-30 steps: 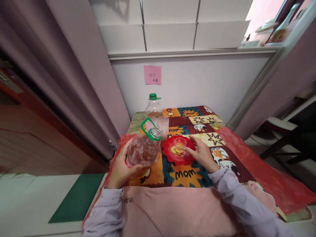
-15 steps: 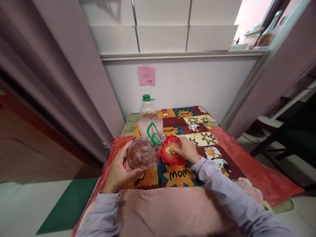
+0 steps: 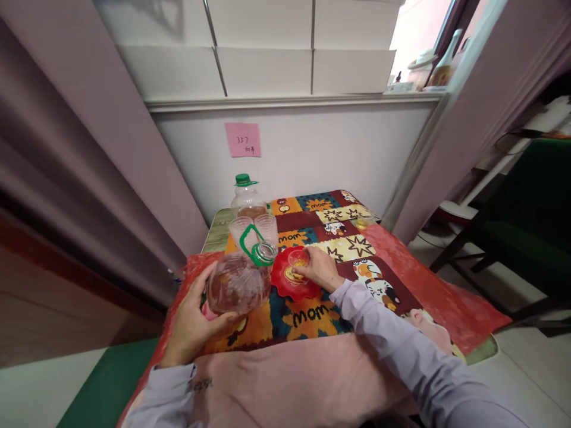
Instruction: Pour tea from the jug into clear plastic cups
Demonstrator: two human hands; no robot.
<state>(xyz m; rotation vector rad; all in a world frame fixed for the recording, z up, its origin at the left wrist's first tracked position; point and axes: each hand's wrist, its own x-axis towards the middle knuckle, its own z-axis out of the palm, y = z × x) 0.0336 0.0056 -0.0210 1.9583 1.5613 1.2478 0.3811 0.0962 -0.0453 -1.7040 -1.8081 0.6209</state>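
Observation:
My left hand (image 3: 191, 315) is wrapped round a big clear plastic jug (image 3: 238, 285) that is tipped toward the right. Reddish-brown tint shows through its wall. The uncapped mouth has a green collar with a loop handle (image 3: 250, 238). My right hand (image 3: 319, 270) grips a small clear plastic cup (image 3: 298, 258) between thumb and fingers. Beneath the cup lies a red wavy-edged plate (image 3: 304, 293) with a gold pattern in its middle. The jug's mouth is just left of the cup; no stream of liquid can be made out between them.
Stacked clear cups (image 3: 267, 227) stand behind the jug's mouth. Farther back is another clear jug (image 3: 247, 201) with a green cap. A small yellowish item (image 3: 362, 224) sits at the table's right back edge. A dark green chair (image 3: 530, 220) stands at right.
The view has swung a little, so everything appears farther left. Both hands keep their holds, with the jug and cup in nearly the same places over the table.

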